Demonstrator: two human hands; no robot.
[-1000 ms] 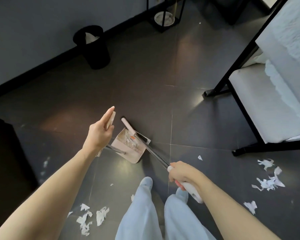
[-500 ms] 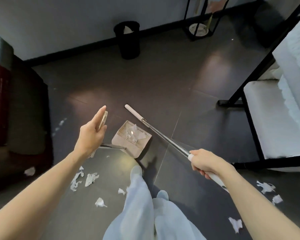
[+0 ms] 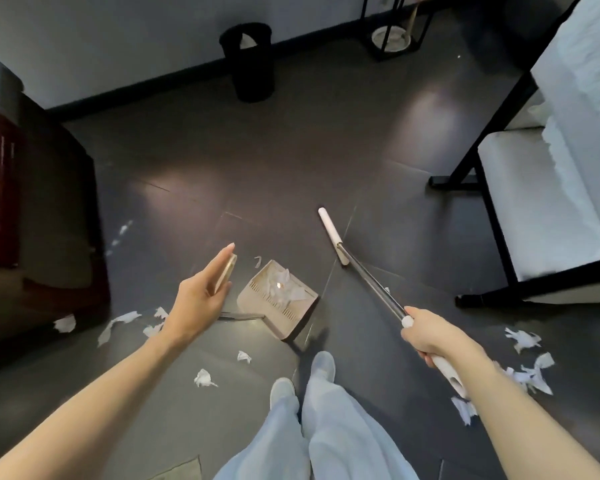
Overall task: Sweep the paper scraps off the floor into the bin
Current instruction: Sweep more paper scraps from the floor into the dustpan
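The fingers (image 3: 219,259) of the left hand (image 3: 198,303) lie straight and pressed together along the smooth tan handle (image 3: 226,271) of the dustpan (image 3: 293,323), pinching it against the thumb, with the arm reaching forward. The right hand (image 3: 430,332) is curled tight round the white grip of the broom (image 3: 371,282), whose shiny metal stick slants to a thin white head. The ribbed dustpan holds crumpled white paper scraps (image 3: 284,289), more lie torn on the dark tiled floor (image 3: 291,161), and the round black bin (image 3: 248,64) stands well apart by the wall (image 3: 118,39).
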